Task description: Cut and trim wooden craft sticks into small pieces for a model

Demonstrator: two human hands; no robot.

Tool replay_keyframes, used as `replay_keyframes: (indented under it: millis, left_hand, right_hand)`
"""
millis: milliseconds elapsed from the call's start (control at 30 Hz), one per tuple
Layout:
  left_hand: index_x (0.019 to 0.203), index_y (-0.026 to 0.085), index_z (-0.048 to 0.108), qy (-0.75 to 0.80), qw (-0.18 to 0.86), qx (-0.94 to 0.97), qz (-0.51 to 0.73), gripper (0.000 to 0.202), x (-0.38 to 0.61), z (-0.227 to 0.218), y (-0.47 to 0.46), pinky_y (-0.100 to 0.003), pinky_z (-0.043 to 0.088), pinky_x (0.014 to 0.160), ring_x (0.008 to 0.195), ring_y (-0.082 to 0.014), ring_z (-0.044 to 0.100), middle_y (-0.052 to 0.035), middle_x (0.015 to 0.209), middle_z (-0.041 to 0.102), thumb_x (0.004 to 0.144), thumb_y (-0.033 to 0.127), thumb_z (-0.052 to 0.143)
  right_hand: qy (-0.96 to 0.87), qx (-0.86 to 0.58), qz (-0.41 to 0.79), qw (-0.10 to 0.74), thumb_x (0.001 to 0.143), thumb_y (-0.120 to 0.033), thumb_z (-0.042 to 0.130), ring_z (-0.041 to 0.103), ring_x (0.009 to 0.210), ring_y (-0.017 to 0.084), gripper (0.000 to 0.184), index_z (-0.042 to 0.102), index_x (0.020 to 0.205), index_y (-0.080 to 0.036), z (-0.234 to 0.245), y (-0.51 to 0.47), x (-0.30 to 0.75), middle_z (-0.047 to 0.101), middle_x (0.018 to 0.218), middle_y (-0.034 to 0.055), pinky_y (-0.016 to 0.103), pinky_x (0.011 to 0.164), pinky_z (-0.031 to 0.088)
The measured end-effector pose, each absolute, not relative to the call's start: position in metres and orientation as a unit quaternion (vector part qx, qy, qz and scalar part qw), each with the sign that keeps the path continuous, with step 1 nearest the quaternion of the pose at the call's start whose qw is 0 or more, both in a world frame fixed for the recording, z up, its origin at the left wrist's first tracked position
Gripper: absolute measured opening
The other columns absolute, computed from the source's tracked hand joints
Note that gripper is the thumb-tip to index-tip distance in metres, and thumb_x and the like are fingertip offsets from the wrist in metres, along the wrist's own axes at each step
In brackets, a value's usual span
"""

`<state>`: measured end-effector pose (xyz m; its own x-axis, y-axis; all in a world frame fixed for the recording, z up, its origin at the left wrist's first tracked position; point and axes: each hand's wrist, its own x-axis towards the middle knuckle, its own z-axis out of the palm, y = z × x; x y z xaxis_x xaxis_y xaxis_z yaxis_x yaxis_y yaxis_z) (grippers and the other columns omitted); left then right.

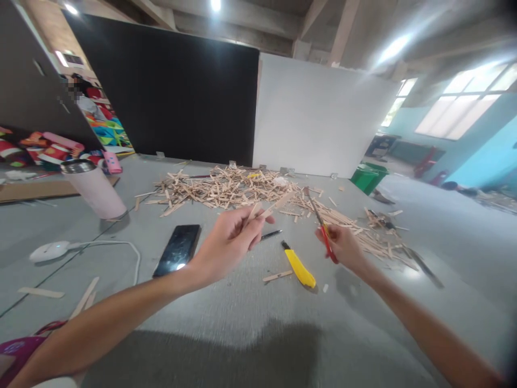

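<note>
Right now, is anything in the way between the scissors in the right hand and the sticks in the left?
Nothing visible stands between the scissors in the right hand and the sticks in the left hand. The yellow knife lies on the table, off that path.

Two hands [234, 237] [344, 246], one pair of scissors [328, 245], one phone [178, 249], one yellow cutter [299, 267] (sticks [220, 188] uncountable).

A pink bottle [96, 191] at the left, a dark phone [178, 249] lying flat, one white device [50, 251] with cable [138, 263]
</note>
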<state>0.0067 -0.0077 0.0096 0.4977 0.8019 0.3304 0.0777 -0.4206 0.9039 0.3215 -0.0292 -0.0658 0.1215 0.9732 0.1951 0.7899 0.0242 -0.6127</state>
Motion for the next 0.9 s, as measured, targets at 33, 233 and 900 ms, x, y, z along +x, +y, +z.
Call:
replay_keyframes:
  millis: [33, 233, 900]
  left_hand:
    - [0.067, 0.023, 0.048, 0.300, 0.449, 0.738, 0.404, 0.042, 0.007, 0.010, -0.008, -0.026, 0.042, 0.063, 0.088, -0.0208, 0.063, 0.0009, 0.058, 0.043, 0.106, 0.037, 0.051]
    - [0.097, 0.021, 0.065, 0.307, 0.459, 0.718, 0.423, 0.023, 0.010, 0.003, -0.014, -0.026, 0.031, 0.050, 0.053, -0.0125, 0.039, 0.0062, 0.060, 0.041, 0.107, 0.033, 0.048]
    - [0.091, 0.018, 0.067, 0.233, 0.492, 0.774, 0.323, 0.030, 0.014, -0.012, -0.042, -0.019, 0.023, 0.044, 0.051, -0.0081, 0.026, 0.0072, 0.061, 0.034, 0.109, 0.027, 0.045]
  right_hand:
    - [-0.659, -0.651, 0.191, 0.326, 0.094, -0.087, 0.039, 0.058, 0.057, 0.018, 0.072, 0.059, 0.083, -0.019, -0.062, -0.034, 0.315, 0.051, 0.065, -0.0014, 0.031, 0.058, 0.053]
    - [-0.680, -0.481, 0.379, 0.403, 0.092, -0.087, 0.049, 0.062, 0.070, 0.020, 0.072, 0.066, 0.100, -0.018, -0.057, -0.084, 0.264, 0.064, 0.080, 0.0048, 0.033, 0.065, 0.057]
    - [-0.718, -0.452, 0.386, 0.361, 0.103, -0.068, 0.049, 0.056, 0.083, 0.021, 0.053, 0.057, 0.129, -0.023, -0.056, -0.128, 0.238, 0.059, 0.099, 0.0064, 0.035, 0.077, 0.053]
